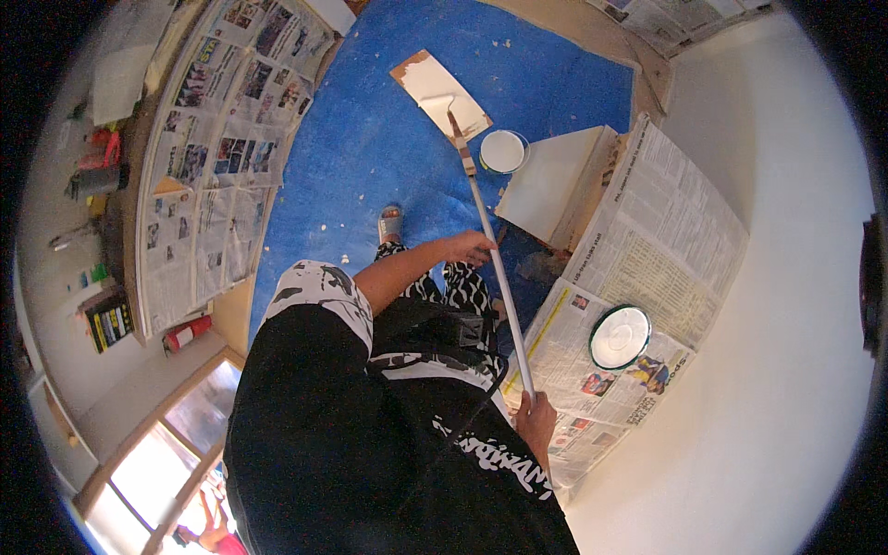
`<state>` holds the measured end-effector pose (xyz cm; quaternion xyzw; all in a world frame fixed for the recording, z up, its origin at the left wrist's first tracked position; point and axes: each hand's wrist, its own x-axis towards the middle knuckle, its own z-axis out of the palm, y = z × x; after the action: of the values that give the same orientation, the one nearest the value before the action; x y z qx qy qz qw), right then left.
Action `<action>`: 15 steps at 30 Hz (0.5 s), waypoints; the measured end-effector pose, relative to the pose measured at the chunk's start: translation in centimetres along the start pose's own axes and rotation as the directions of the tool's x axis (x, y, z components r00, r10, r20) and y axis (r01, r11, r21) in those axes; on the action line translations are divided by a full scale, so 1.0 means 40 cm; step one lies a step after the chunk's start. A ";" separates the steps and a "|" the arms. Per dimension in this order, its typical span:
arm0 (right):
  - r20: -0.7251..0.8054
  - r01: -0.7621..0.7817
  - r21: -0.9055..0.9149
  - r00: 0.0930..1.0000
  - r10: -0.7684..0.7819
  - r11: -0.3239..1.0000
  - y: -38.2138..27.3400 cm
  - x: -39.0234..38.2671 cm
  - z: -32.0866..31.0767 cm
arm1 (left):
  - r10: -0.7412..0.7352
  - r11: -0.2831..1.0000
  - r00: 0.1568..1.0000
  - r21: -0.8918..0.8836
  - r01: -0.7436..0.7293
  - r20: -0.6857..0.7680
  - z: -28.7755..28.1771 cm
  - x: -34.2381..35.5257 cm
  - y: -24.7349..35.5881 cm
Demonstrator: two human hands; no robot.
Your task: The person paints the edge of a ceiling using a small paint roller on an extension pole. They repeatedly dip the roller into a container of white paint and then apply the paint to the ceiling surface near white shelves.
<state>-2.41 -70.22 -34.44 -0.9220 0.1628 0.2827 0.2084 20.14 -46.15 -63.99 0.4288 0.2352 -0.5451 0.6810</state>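
A long paint roller pole (504, 296) runs aslant from beside my body out over the blue floor covering. My left hand (472, 248) is closed round its middle, and my right hand (535, 421) grips its near end, by the newspaper. At the far end, the roller's bent wire frame (451, 106) lies over a brown board (400, 70) largely coated with wet-looking white paint. The roller sleeve itself is hard to make out against the white. Just right of the board stands an open bucket of white paint (502, 151).
Newspaper (647, 222) covers a surface at my right, with a paint-smeared lid (621, 337) on it. A white box-like piece (548, 180) juts out near the bucket. More newspaper (222, 148) covers a long surface at left, near a red fire extinguisher (188, 334).
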 end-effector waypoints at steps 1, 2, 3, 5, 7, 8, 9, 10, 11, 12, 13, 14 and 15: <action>-0.009 0.036 -0.003 0.999 -0.036 0.999 0.009 0.036 0.000 | 0.023 1.000 0.999 -0.018 -0.023 -0.025 0.009 0.009 0.000; -0.017 0.067 -0.014 0.998 -0.067 0.998 0.016 0.076 0.002 | 0.046 0.998 0.998 -0.034 -0.048 -0.050 0.019 0.018 0.003; -0.069 0.153 0.005 0.986 -0.152 0.988 0.019 0.122 0.007 | 0.047 0.997 0.994 -0.051 -0.052 -0.102 0.029 0.028 0.008; -0.113 0.252 0.011 0.962 -0.249 0.968 0.023 0.199 0.015 | 0.106 0.991 0.988 -0.073 -0.115 -0.115 0.045 0.043 0.021; -0.129 0.321 0.009 0.940 -0.317 0.947 0.031 0.250 0.019 | 0.132 0.987 0.971 -0.067 -0.148 -0.200 0.056 0.063 0.037; -0.087 0.273 0.000 0.959 -0.272 0.962 0.041 0.252 0.015 | 0.138 0.985 0.969 -0.078 -0.157 -0.205 0.057 0.071 0.039; -0.067 0.254 -0.010 0.965 -0.254 0.967 0.053 0.250 0.010 | 0.141 0.984 0.965 -0.080 -0.162 -0.222 0.055 0.082 0.043; -0.050 0.238 -0.025 0.970 -0.239 0.971 0.069 0.241 0.002 | 0.145 0.983 0.958 -0.072 -0.167 -0.246 0.054 0.095 0.044; -0.011 0.212 -0.041 0.977 -0.212 0.976 0.087 0.222 -0.007 | 0.132 0.984 0.956 -0.085 -0.159 -0.260 0.050 0.106 0.038; 0.024 0.185 -0.062 0.983 -0.183 0.981 0.109 0.195 -0.018 | 0.118 0.985 0.953 -0.087 -0.147 -0.280 0.048 0.119 0.029; 0.060 0.155 -0.095 0.987 -0.150 0.983 0.129 0.168 -0.027 | 0.099 0.988 0.944 -0.081 -0.131 -0.313 0.047 0.133 0.020; 0.072 0.146 -0.069 0.987 -0.141 0.987 0.147 0.145 -0.035 | 0.081 0.987 0.958 -0.110 -0.115 -0.275 0.051 0.147 0.008; 0.086 0.136 -0.055 0.988 -0.131 0.989 0.164 0.124 -0.042 | 0.060 0.987 0.966 -0.132 -0.096 -0.251 0.059 0.160 -0.005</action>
<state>-0.49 -77.58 -38.00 -0.9244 0.0834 0.3104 0.2055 21.50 -51.58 -67.86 0.4523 0.3393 -0.4421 0.6963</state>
